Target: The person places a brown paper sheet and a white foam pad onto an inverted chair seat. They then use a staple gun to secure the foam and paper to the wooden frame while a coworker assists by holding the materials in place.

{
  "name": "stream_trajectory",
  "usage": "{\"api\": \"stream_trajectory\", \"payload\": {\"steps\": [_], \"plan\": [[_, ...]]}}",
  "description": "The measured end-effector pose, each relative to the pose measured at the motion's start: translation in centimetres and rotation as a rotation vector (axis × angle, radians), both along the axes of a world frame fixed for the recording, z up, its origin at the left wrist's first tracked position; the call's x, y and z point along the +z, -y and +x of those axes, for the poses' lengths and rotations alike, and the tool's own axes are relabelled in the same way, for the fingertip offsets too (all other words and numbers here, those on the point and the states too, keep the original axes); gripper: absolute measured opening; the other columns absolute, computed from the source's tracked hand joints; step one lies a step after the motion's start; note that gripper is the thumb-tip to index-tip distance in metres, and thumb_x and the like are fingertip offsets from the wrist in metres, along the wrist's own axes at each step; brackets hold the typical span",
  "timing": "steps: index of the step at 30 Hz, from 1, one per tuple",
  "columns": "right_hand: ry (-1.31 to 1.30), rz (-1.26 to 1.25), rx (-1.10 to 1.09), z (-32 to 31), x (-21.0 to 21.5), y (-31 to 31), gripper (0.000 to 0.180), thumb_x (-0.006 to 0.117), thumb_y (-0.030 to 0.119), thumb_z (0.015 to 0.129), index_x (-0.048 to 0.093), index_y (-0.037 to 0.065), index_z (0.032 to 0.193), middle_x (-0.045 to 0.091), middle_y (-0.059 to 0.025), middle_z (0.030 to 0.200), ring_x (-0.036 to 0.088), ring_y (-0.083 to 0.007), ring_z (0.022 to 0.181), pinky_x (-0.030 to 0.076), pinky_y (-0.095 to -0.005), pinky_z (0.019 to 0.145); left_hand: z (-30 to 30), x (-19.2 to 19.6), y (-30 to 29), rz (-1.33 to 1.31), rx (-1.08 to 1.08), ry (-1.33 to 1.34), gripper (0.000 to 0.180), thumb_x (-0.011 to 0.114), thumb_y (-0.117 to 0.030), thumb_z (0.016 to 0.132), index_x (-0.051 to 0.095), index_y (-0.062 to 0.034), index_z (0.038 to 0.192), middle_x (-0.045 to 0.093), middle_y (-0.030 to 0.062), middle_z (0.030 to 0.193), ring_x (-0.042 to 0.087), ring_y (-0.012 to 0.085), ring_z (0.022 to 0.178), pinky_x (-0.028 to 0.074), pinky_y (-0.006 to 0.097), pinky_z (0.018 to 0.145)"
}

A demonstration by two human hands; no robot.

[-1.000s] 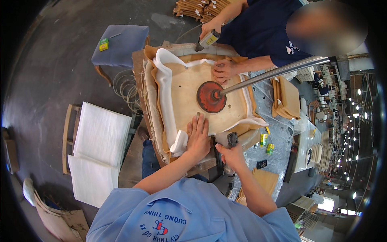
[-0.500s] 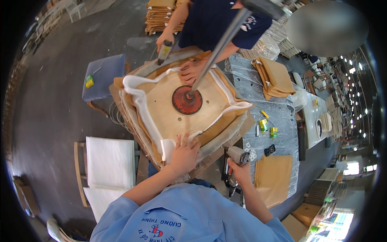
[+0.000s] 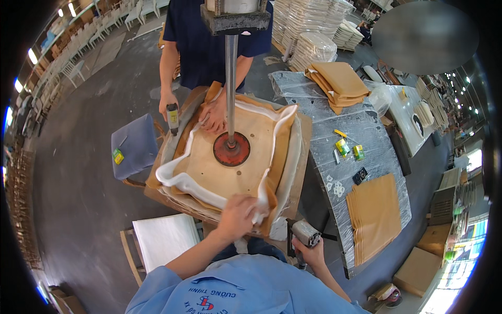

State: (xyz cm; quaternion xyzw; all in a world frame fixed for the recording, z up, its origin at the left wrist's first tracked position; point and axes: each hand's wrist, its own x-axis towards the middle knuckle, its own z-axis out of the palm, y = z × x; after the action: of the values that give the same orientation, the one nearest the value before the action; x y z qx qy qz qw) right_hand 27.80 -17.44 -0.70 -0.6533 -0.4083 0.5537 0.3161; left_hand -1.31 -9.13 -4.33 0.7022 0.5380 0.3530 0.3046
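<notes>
Left hand (image 3: 239, 217), grip too blurry to tell, touches the white padding's corner (image 3: 263, 200), ten o'clock from the right hand (image 3: 312, 252) wrapped round a gray tool (image 3: 305, 234).

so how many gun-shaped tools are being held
2: a grey tool in the wearer's right hand, and a yellow-marked tool in the co-worker's hand; others may be hidden.

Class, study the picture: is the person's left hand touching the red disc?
Apart: the head view shows bare pale wooden panel between the left hand and the red disc.
</notes>
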Motion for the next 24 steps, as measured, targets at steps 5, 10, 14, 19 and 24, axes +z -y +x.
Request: {"api": "stream_trajectory", "payload": {"steps": [5,10,14,19,24], "plan": [[-0.161,0.030,0.056,-3.8,-0.2,1.7,0.060,0.087,0.013,0.087,0.063,0.002,0.141,0.072,-0.0025,0.095,0.062,-0.0061,0.070,0.052,-0.0250,0.060,-8.7,-0.3,1.1,0.074,-0.042,-0.371,0.038,0.079,-0.028,0.088,0.070,-0.0069,0.118,0.068,0.0126,0.120,0.060,0.0353,0.116,0.043,0.051,0.106],[-0.008,-0.014,0.099,-7.3,-2.8,1.2,0.054,0.087,0.014,0.088,0.066,0.002,0.136,0.073,-0.0030,0.092,0.061,-0.0071,0.067,0.052,-0.0264,0.059,-9.6,-2.7,0.9,0.108,-0.181,-0.394,0.036,0.078,-0.029,0.089,0.068,-0.0080,0.116,0.064,0.0118,0.117,0.058,0.0364,0.115,0.042,0.050,0.102],[0.020,0.007,0.033,-8.3,-3.5,-0.6,0.024,0.086,0.019,0.089,0.073,0.002,0.101,0.069,-0.0002,0.075,0.061,-0.0082,0.060,0.048,-0.0269,0.055,-8.0,-4.6,0.7,0.081,-0.134,-0.282,0.029,0.075,-0.023,0.092,0.065,-0.0080,0.115,0.062,0.0140,0.115,0.057,0.0390,0.113,0.043,0.050,0.099],[-0.013,0.046,-0.033,-7.8,-2.9,-3.4,0.025,0.085,0.017,0.089,0.072,0.000,0.102,0.069,-0.0013,0.077,0.060,-0.0076,0.059,0.048,-0.0268,0.054,-5.8,-4.6,0.4,0.084,-0.110,-0.217,0.025,0.074,-0.017,0.091,0.063,-0.0097,0.112,0.062,0.0136,0.113,0.058,0.0378,0.111,0.043,0.050,0.097],[-0.001,0.037,-0.002,-6.6,-2.9,-6.0,0.028,0.085,0.017,0.089,0.072,-0.001,0.106,0.069,-0.0020,0.078,0.061,-0.0082,0.059,0.049,-0.0272,0.054,-2.4,-3.6,-1.6,0.113,-0.154,-0.337,0.024,0.074,-0.019,0.090,0.064,-0.0103,0.110,0.062,0.0118,0.109,0.060,0.0344,0.107,0.043,0.048,0.095]]}}
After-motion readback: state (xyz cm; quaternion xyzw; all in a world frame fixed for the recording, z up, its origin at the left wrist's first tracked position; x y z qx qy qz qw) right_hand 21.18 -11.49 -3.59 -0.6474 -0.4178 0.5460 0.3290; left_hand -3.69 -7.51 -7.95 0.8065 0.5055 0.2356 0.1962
